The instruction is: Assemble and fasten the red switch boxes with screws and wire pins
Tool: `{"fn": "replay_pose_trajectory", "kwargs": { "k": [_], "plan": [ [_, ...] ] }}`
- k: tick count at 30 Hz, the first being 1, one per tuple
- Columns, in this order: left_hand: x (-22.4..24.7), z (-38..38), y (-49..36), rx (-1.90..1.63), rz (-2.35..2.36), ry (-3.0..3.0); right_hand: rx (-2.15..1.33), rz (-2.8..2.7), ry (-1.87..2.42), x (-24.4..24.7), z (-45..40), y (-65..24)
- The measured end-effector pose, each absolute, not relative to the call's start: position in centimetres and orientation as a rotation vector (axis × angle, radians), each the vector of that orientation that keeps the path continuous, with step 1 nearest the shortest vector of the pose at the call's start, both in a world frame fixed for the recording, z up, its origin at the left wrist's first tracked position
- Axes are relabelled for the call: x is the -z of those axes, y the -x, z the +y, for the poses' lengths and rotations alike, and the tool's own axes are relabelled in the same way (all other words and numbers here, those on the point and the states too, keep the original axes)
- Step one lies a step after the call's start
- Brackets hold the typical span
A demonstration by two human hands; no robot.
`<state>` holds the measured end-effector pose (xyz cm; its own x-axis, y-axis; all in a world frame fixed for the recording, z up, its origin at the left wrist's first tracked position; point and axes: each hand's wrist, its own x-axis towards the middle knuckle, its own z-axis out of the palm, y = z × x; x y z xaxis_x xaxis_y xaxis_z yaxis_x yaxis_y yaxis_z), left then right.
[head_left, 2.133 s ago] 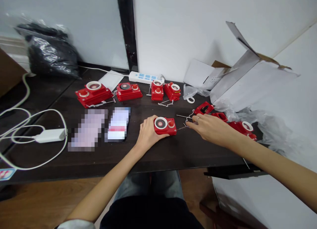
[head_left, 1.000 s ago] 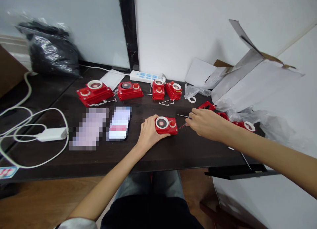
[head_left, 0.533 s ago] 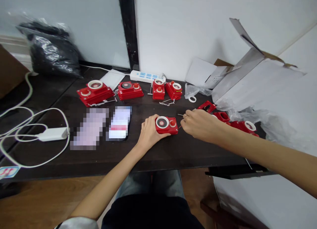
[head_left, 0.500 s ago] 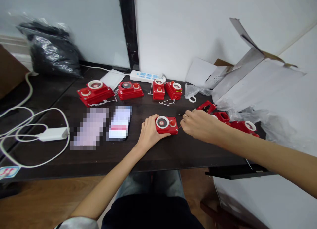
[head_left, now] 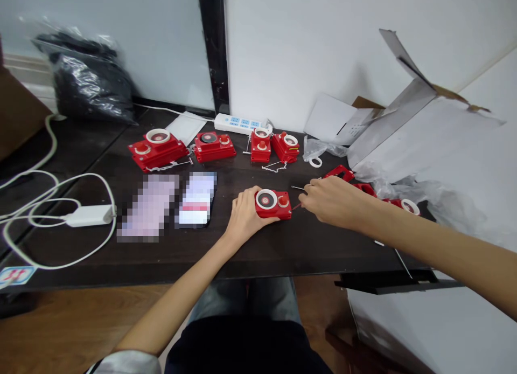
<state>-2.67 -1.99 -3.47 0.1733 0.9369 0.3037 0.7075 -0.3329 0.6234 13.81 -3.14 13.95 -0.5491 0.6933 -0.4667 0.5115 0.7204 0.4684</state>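
Observation:
On the dark table lies a red box [head_left: 273, 203] with a white-ringed round disc and a red knob. My left hand [head_left: 246, 212] wraps round its left end and holds it. To the right of the box, my right hand [head_left: 325, 201] is closed in a pinch around a thin metal rod [head_left: 298, 188] that points left. A thin reddish strand runs between the box's right side and my right fingers. Several similar red boxes stand behind, among them one [head_left: 214, 146] with a dark disc. My right forearm partly covers more red parts at the right.
A white power strip [head_left: 238, 124] lies at the table's back. Two blurred flat rectangles [head_left: 197, 199] and a white cable with an adapter [head_left: 89, 215] are on the left. An open white carton [head_left: 399, 120] and clear plastic are at the right.
My right hand has shifted slightly right, away from the red box. My left hand keeps its hold on the box. The view has moved a little.

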Motion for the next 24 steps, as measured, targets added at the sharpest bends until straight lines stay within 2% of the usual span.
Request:
{"fn": "replay_pose_trajectory", "kwargs": {
  "k": [10,20,24],
  "plan": [
    [3.5,-2.0,2.7,-0.935,1.574,-2.137,-0.408,2.276,-0.879,-13.1,-1.9,-14.4],
    [3.6,-2.1,2.7,-0.929,1.573,-2.121,-0.726,2.591,-0.307,-12.6,-0.8,-16.1],
    [3.5,-2.0,2.7,-0.921,1.582,-2.113,-0.753,2.668,-0.034,-12.6,0.1,-16.5]
  ]
}}
